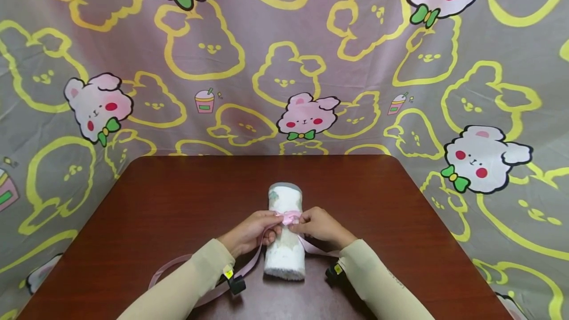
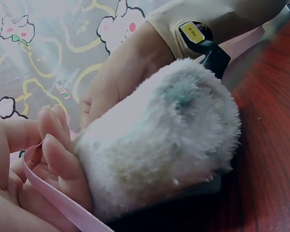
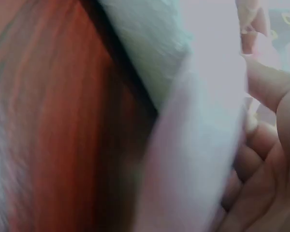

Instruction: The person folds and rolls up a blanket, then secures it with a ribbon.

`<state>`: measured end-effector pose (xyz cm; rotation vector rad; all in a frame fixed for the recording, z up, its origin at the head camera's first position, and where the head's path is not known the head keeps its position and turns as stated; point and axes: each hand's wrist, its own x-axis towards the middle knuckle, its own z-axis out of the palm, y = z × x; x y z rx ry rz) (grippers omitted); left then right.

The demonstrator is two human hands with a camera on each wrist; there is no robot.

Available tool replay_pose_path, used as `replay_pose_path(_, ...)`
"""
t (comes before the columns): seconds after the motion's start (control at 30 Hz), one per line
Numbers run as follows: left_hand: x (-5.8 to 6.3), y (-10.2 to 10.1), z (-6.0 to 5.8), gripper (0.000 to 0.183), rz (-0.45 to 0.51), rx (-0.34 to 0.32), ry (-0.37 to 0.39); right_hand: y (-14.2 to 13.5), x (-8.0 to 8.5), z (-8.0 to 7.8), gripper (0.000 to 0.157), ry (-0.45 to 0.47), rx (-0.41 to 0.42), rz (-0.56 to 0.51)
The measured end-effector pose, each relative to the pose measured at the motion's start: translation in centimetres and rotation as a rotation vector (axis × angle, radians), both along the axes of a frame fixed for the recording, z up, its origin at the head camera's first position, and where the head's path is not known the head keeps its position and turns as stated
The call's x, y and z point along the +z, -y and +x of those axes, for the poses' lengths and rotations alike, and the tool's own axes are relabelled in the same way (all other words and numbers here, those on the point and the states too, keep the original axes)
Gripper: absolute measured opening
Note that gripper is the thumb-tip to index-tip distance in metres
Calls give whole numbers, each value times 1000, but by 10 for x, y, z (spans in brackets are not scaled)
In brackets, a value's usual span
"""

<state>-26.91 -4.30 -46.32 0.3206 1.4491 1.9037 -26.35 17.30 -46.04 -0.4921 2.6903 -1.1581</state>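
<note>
A rolled fluffy white cloth (image 1: 284,258) with greyish patches lies on the table, its length pointing away from me. Round its middle runs a pink ribbon (image 1: 291,218), bunched on top where both hands meet. My left hand (image 1: 249,233) pinches the ribbon from the left, thumb on top; its lower fingers curl by the roll's side. From the right, my right hand (image 1: 323,227) pinches the ribbon at the same spot. The left wrist view shows the roll's furry end (image 2: 193,121) and a ribbon strand (image 2: 63,200) crossing the left fingers. Blurred ribbon (image 3: 193,154) fills the right wrist view's middle.
The dark red-brown wooden table (image 1: 200,186) has rounded far corners. A long ribbon tail (image 1: 166,265) loops left under the left forearm; another tail (image 1: 317,249) trails towards the right wrist. A patterned cloth backdrop (image 1: 284,63) hangs behind and beside the table.
</note>
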Motion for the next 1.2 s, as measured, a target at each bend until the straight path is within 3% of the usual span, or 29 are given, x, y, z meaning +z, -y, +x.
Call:
replay_pose_path(0.13,0,0,0,17,-4,-1,-2,5,-2,-4,42,-109,-141,86)
replay_pose_path(0.23,0,0,0,18,-11,3,0,11,0,-7,36,-191,-252,192)
replay_pose_path(0.4,2,0,0,18,-21,17,1,19,1,-9,28,-242,-315,306)
replay_pose_path(0.47,3,0,0,17,-23,20,2,19,0,-9,27,-247,-295,305)
replay_pose_path(0.57,3,1,0,17,-36,25,-1,14,-2,-9,26,-233,-200,227)
replay_pose_path(0.7,2,3,0,18,-61,39,-17,3,1,-12,22,-89,-46,-36)
replay_pose_path(0.8,2,5,-1,18,-81,48,-36,-2,8,-15,21,36,-10,-250)
replay_pose_path(0.87,2,6,-1,17,-97,53,-47,-1,16,-17,21,52,4,-347)
replay_pose_path(0.97,2,6,-1,18,-108,59,-59,4,26,-17,21,1,33,-380)
replay_pose_path(1.2,0,2,0,19,-107,47,-50,13,31,-16,18,-43,76,-274)
